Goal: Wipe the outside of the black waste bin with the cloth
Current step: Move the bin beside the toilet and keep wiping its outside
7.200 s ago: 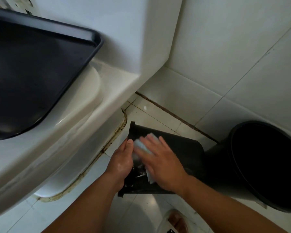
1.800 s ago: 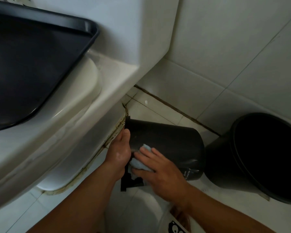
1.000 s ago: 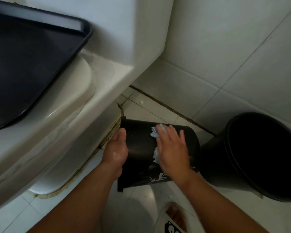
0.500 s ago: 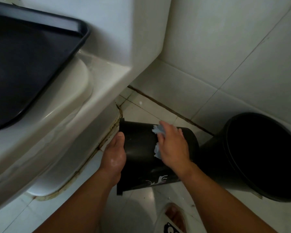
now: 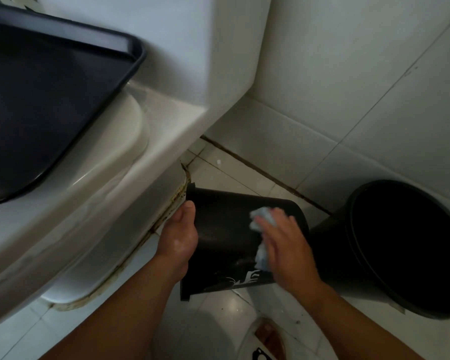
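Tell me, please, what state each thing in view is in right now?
waste bin: tipped on its side, not upright.
cloth: crumpled, pressed against the bin's side.
left hand: grips the bin's end.
right hand: flat, pressing the cloth.
black bucket: upright, uncovered, inside too dark to judge.
toilet lid: closed, with a black tray lying on it.

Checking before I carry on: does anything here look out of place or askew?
The waste bin is tipped on its side; the left hand holds it while the right hand presses the cloth on it. Odder: a black tray sits on the toilet lid, and brown grime lines the toilet base.
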`<state>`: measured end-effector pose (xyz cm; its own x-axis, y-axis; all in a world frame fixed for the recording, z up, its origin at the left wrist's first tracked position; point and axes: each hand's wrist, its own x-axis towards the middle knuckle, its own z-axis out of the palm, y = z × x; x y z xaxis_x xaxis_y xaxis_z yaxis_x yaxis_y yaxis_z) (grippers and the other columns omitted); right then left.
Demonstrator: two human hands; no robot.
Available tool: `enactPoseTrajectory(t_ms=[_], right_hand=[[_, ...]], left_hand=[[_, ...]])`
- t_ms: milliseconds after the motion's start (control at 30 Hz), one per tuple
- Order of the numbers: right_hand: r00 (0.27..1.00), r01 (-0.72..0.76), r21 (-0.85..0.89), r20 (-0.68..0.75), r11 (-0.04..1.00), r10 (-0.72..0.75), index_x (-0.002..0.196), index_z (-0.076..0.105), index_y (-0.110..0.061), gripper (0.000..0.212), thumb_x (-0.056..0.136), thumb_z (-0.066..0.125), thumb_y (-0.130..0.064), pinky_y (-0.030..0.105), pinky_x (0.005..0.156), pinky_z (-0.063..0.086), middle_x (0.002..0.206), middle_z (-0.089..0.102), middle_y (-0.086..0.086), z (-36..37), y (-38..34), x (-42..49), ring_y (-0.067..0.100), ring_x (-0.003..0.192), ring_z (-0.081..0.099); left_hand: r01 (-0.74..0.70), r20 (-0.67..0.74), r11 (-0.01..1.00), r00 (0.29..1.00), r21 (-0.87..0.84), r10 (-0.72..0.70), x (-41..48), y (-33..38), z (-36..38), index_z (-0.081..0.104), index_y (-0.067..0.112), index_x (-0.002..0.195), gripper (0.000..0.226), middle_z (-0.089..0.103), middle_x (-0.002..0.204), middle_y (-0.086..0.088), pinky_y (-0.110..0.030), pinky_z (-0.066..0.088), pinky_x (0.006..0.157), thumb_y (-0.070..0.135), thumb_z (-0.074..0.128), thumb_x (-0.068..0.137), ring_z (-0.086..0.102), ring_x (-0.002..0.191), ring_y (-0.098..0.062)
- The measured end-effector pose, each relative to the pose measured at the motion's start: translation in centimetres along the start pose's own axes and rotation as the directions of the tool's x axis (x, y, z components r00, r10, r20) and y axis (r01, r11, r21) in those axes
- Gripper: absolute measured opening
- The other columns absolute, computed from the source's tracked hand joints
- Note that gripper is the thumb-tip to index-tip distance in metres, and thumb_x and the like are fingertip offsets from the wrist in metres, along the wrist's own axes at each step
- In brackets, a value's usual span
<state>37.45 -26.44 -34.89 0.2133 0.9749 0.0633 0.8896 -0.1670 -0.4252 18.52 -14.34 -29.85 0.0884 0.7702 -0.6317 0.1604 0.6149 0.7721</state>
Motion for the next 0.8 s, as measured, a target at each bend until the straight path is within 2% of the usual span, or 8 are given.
enactPoseTrajectory(t_ms=[67,133,267,333,433,533,667,800], right_hand=[[0.967,-0.251,0.023,-0.051,0.968,0.251,0.146,0.042,-0.034,0.048,0.098,0.040,-0.033,0.050,0.122,0.021,0.155,0.039,-0.001,-0.1,0.8,0.7,0.018,0.148,0.027],[0.953,-0.301,-0.105,-0.073,0.948,0.294,0.148,0.041,-0.030,0.048,0.100,0.038,-0.034,0.050,0.123,0.019,0.155,0.040,0.001,0.7,0.9,1.6,0.021,0.147,0.029],[0.913,-0.395,-0.085,-0.143,0.915,0.381,0.143,0.045,-0.030,0.042,0.103,0.034,-0.037,0.050,0.121,0.023,0.149,0.044,0.000,0.9,-1.5,3.8,0.020,0.144,0.032],[0.940,-0.331,-0.088,-0.117,0.940,0.320,0.147,0.039,-0.032,0.046,0.102,0.032,-0.041,0.046,0.124,0.016,0.154,0.038,-0.003,1.5,-4.6,3.7,0.018,0.148,0.025],[0.999,-0.038,-0.009,0.021,0.999,0.038,0.154,0.026,-0.030,0.054,0.101,0.031,-0.041,0.043,0.124,0.006,0.162,0.027,-0.002,2.6,-9.8,2.0,0.018,0.153,0.012],[0.982,0.156,-0.105,0.122,0.982,-0.143,0.157,0.019,-0.029,0.058,0.102,0.032,-0.044,0.050,0.124,0.007,0.164,0.022,0.001,2.7,-9.1,1.3,0.020,0.154,0.011],[0.987,-0.147,-0.229,0.032,0.962,0.159,0.153,0.028,-0.036,0.056,0.099,0.018,-0.052,0.058,0.121,0.011,0.160,0.029,-0.005,0.9,-2.4,1.2,0.016,0.150,0.023],[0.891,-0.454,-0.162,-0.095,0.876,0.444,0.148,0.038,-0.033,0.054,0.103,0.015,-0.049,0.059,0.121,0.012,0.154,0.039,-0.002,0.0,1.1,0.8,0.016,0.147,0.028]], left_hand=[[-0.020,0.021,1.000,1.000,-0.010,0.020,-0.9,-0.1,0.0,0.058,0.037,0.103,0.026,0.060,0.112,-0.001,-0.034,0.044,0.087,0.056,0.039,0.102,0.057,0.100,-0.016],[-0.104,0.031,0.992,0.994,0.066,0.102,-1.9,-1.1,0.0,0.057,0.040,0.107,0.028,0.059,0.110,0.000,-0.029,0.044,0.075,0.053,0.033,0.104,0.057,0.097,-0.013],[-0.211,0.036,0.957,0.978,0.199,0.208,-2.8,-3.2,0.1,0.051,0.035,0.135,0.046,0.061,0.116,-0.006,-0.041,0.054,0.088,0.055,0.024,0.104,0.061,0.103,-0.020],[-0.202,0.020,0.952,0.979,0.229,0.203,-2.3,-2.9,0.3,0.049,0.035,0.137,0.047,0.061,0.113,-0.005,-0.045,0.055,0.089,0.056,0.024,0.104,0.062,0.101,-0.023],[-0.169,-0.007,0.956,0.984,0.240,0.176,-1.5,-2.1,0.2,0.056,0.032,0.131,0.048,0.065,0.113,-0.004,-0.047,0.053,0.093,0.057,0.026,0.104,0.064,0.102,-0.023],[-0.154,-0.016,0.967,0.987,0.201,0.160,-0.9,-2.0,-0.1,0.061,0.029,0.129,0.045,0.065,0.122,-0.003,-0.042,0.047,0.101,0.051,0.030,0.105,0.062,0.111,-0.022],[-0.114,-0.031,0.980,0.992,0.161,0.121,-0.4,-2.0,-0.2,0.058,0.033,0.132,0.045,0.062,0.124,-0.004,-0.046,0.047,0.103,0.057,0.034,0.103,0.059,0.113,-0.024],[-0.093,-0.012,0.988,0.995,0.124,0.095,-0.3,-1.7,-0.1,0.056,0.034,0.135,0.045,0.060,0.121,-0.004,-0.046,0.046,0.103,0.057,0.034,0.103,0.058,0.112,-0.023]])
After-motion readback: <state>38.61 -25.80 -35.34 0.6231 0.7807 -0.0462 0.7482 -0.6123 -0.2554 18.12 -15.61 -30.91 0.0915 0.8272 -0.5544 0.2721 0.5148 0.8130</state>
